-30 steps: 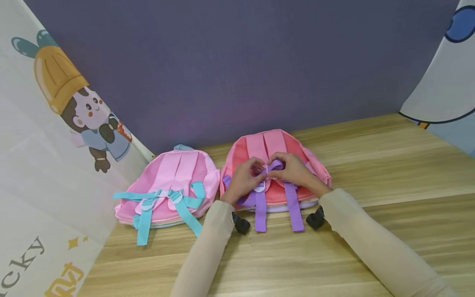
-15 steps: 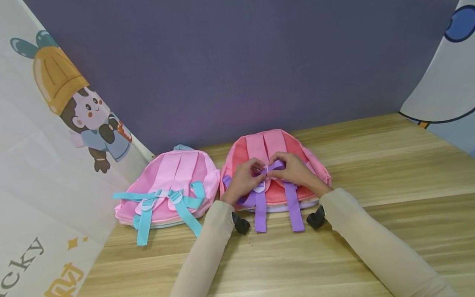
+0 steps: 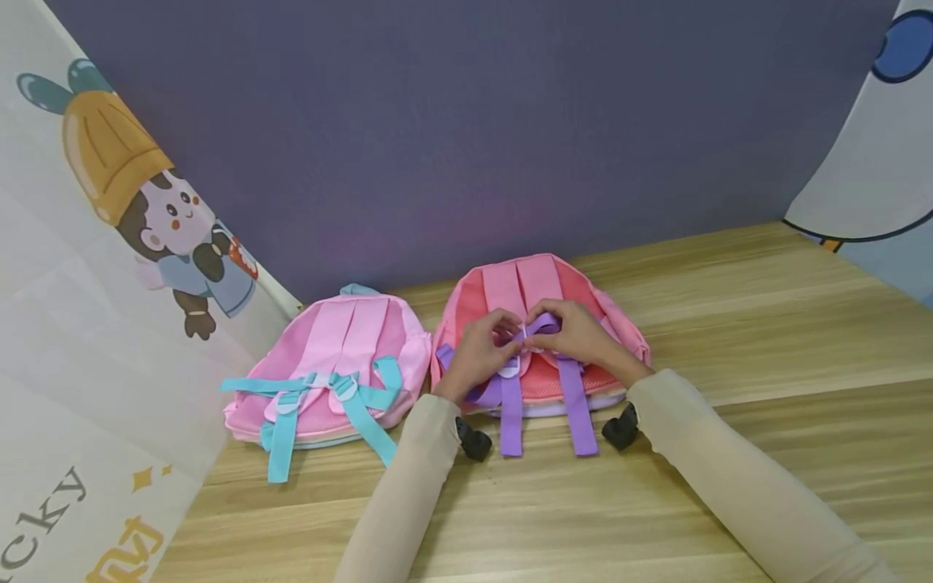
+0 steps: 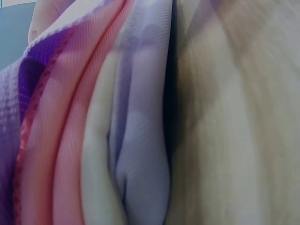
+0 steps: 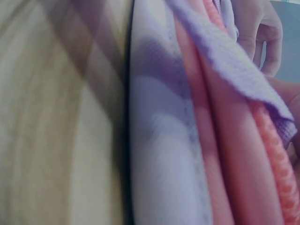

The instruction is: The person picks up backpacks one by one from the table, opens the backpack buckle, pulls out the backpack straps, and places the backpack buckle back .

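Observation:
In the head view a coral-pink backpack (image 3: 525,283) lies with its shoulder-strap side up. Above its middle, my left hand (image 3: 477,352) pinches at a small white buckle (image 3: 522,332) with curled fingers and thumb. Close beside it, my right hand (image 3: 576,334) pinches a looped purple strap (image 3: 543,325) that runs to this buckle. The fingertips hide part of the buckle. Two purple strap ends (image 3: 512,421) hang over the lower edge. In the right wrist view, fingers (image 5: 272,47) show beyond the purple webbing (image 5: 234,70); the left wrist view mostly shows the bag's layered side (image 4: 140,117).
Touching the coral bag on the left is a light pink backpack (image 3: 335,340) with turquoise straps (image 3: 284,441). Both lie on a wood-grain table (image 3: 568,526). A dark panel (image 3: 466,138) rises behind, and a printed white curtain (image 3: 80,348) borders the left side.
Both hands stay at the buckle. The purple loop in the right hand flattens slightly, then bulges again. The backpacks keep their places.

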`<state>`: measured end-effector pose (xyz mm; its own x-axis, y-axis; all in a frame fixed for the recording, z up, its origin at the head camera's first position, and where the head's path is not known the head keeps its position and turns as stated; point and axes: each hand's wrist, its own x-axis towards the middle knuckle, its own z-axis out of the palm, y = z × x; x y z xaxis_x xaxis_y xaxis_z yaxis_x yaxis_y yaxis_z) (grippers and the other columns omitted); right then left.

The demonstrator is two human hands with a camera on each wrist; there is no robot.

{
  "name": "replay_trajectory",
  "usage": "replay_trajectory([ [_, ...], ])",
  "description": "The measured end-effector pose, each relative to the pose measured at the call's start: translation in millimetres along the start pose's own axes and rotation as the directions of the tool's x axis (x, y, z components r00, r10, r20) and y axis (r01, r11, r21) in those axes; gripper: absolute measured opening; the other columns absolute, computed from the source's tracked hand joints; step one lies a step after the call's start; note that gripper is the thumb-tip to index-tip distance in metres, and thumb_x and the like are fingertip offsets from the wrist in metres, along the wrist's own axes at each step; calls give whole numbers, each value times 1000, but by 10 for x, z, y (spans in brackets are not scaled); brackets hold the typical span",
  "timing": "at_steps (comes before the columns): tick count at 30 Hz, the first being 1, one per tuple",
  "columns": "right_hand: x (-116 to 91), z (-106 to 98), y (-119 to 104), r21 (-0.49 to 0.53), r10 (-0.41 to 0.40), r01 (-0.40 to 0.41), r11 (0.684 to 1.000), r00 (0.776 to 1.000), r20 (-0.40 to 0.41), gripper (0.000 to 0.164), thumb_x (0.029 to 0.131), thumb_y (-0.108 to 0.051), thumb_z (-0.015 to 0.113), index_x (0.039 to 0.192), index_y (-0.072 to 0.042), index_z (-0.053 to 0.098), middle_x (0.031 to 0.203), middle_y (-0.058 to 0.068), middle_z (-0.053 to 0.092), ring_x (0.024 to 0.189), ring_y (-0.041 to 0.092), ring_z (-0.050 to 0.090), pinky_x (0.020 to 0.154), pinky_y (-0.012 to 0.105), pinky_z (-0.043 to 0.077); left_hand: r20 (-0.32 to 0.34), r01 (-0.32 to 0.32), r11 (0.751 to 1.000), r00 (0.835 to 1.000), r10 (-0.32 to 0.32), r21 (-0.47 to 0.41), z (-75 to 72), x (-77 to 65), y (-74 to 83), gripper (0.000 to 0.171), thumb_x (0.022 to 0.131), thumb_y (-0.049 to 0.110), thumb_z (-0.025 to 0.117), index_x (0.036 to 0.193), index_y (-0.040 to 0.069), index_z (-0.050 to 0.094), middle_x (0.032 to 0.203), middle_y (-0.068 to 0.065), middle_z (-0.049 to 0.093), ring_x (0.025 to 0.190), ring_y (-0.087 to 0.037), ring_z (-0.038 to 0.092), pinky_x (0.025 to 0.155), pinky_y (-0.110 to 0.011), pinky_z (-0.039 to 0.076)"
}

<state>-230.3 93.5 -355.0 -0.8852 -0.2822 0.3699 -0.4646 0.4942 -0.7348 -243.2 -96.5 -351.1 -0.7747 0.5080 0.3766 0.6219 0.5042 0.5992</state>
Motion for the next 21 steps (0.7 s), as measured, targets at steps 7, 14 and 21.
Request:
replay_trajectory([
  [7, -8, -7, -8, 10, 23, -23, 1000, 1000, 9, 25, 77, -24, 80, 94, -13, 67, 93, 3, 66, 88, 19, 53, 81, 33, 42, -14, -16, 1000, 1000, 16, 2, 11, -4, 13, 23, 84, 7, 70, 105, 4, 63, 96, -11, 70, 86, -20, 66, 79, -27, 52],
  [14, -2, -11, 21, -6, 10, -10, 1000, 1000, 3, 20, 79, -16, 77, 95, -9, 67, 94, 7, 67, 88, 20, 54, 81, 33, 43, 26, 25, 1000, 999, -25, 12, 22, -7, 17, 28, 83, 11, 72, 108, 5, 62, 99, -11, 70, 87, -20, 67, 78, -26, 53],
  [21, 4, -19, 18, 16, 6, -6, 1000, 1000, 5, 16, 82, -12, 73, 96, -7, 69, 97, 9, 69, 87, 18, 55, 81, 32, 44, 32, 37, 999, 999, -38, 31, 48, 7, 21, 31, 86, 15, 70, 115, 6, 63, 98, -11, 70, 87, -21, 66, 77, -25, 52],
])
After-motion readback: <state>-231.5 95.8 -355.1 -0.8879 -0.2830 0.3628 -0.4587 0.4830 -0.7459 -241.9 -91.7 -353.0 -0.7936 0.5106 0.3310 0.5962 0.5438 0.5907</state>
